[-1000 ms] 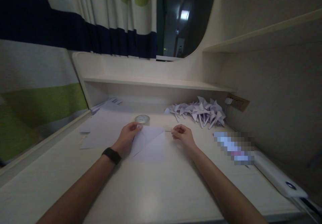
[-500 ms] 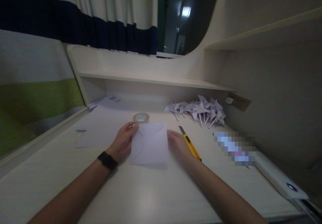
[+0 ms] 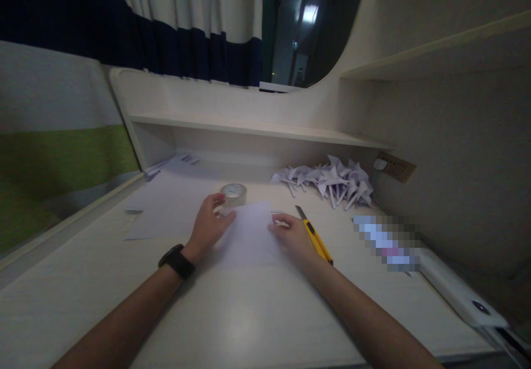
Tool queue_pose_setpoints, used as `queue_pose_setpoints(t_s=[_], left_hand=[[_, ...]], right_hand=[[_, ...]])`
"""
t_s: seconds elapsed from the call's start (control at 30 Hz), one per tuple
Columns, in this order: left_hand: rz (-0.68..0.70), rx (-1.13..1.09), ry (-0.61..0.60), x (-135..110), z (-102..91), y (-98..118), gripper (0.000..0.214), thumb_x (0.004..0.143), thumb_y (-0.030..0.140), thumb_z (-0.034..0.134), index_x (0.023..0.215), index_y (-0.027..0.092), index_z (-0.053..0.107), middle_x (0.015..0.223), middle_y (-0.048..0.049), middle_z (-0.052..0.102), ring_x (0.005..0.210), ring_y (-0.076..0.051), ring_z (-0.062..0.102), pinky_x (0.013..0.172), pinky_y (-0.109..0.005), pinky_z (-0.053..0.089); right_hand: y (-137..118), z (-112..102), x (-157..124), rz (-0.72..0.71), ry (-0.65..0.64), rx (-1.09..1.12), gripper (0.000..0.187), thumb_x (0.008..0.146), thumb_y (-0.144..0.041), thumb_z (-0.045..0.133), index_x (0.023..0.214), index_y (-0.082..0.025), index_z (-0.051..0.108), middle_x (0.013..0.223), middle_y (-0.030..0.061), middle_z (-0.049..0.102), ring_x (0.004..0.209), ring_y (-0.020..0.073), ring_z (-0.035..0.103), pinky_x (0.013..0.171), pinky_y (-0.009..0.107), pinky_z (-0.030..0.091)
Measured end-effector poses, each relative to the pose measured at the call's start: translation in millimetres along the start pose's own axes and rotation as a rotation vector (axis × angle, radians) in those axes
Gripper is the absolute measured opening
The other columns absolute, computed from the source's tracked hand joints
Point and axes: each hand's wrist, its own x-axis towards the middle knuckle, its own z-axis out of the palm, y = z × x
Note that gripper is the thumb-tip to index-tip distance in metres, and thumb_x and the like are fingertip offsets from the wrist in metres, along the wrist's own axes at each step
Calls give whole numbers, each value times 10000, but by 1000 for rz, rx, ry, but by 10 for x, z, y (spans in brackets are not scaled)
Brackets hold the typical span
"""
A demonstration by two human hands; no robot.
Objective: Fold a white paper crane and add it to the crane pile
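Observation:
A white square sheet of paper [image 3: 251,236] lies flat on the pale desk [image 3: 249,313] in front of me. My left hand [image 3: 209,224], with a black watch on its wrist, rests on the sheet's left edge, fingers curled over the upper left corner. My right hand [image 3: 292,235] presses on the sheet's right edge, fingers bent down onto it. A roll of clear tape [image 3: 234,193] stands just beyond my left hand. A yellow utility knife [image 3: 315,239] lies right beside my right hand.
A heap of folded white paper pinwheels [image 3: 332,180] sits at the back right under the low shelf [image 3: 257,130]. Loose white sheets [image 3: 166,206] lie at the left. A white power strip [image 3: 460,291] runs along the right edge. Striped curtain [image 3: 62,109] hangs at the left.
A second ago the paper was folded into a triangle and my right hand was shut beside it. It has since been opened and now lies flat, both hands pressing on it. The knife has come into view.

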Motion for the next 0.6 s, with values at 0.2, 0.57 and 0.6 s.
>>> queue_pose_setpoints(t_s=[0.2,0.57,0.6], left_hand=[[557,446,-190,-175,15,231,469,724,260,675,1175,181,572,1265,-153,550,1202,-345,472,1030,-485,318],[57,167,-351,-49,7,97,158,701,265,687,845,211,721,761,-34,682,691,-204,610,653,-292,435],[46,147,-369,-38,5,73,108,704,268,681,785,208,719,767,-41,686,708,-211,615,660,-295,437]], right_hand=[[53,-26,36,-48,-114,-27,271,553,-287,777,782,-168,695,603,3,652,466,116,531,454,220,384],[158,-64,94,-182,-100,-326,172,603,-223,696,768,-182,724,772,26,712,582,153,617,550,256,475],[168,-66,97,-201,-94,-359,166,610,-211,682,767,-181,725,780,30,714,587,155,620,559,259,478]])
